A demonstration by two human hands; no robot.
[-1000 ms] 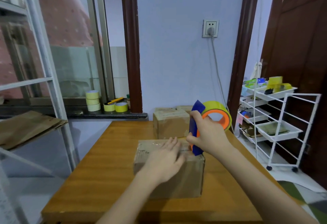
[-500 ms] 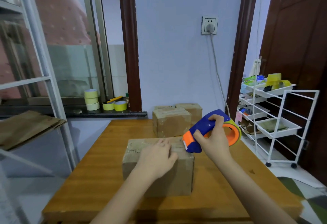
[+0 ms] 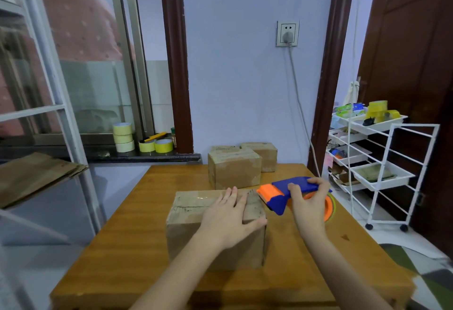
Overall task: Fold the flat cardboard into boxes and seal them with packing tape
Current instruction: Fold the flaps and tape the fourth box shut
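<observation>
A closed cardboard box sits in the middle of the wooden table, clear tape shining along its top. My left hand lies flat on the box's top right part, thumb hooked over the right edge. My right hand grips a blue and orange tape dispenser just right of the box, its orange nose level with the box's top right corner. Whether the nose touches the box I cannot tell.
Two finished boxes stand at the table's far edge. Tape rolls sit on the window sill. Flat cardboard lies on a shelf at left. A white wire trolley stands at right.
The dispenser has swung from upright above the box down to a level position beside its right edge. My left hand stayed on the box top; the box sits further left in view.
</observation>
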